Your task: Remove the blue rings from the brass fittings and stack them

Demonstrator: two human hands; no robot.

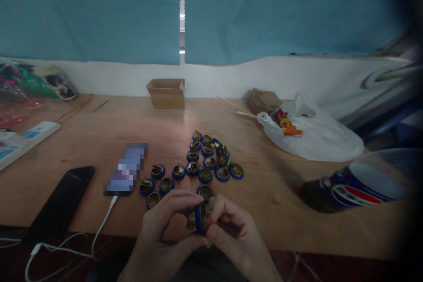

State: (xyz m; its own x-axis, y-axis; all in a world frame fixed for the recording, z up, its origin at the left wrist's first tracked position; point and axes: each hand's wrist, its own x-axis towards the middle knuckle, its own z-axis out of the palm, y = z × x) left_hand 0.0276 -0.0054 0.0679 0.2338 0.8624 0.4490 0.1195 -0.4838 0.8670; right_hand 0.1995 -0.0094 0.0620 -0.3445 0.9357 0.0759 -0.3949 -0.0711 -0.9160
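My left hand is closed, its thumb and fingers gripping a round pin badge by its edge. The badge stands on edge and has a blue rim and brass-coloured metal parts. My right hand is closed too, with thumb and fingertips pinching at the badge's right side. Just beyond my hands, several similar badges lie on the wooden table, blue rims down and brass pin backs up. One badge lies close to my left fingers.
To the left are a charging phone, a black phone and a power strip. A cardboard box stands at the back. On the right are a white plastic bag and a tilted-looking Pepsi bottle.
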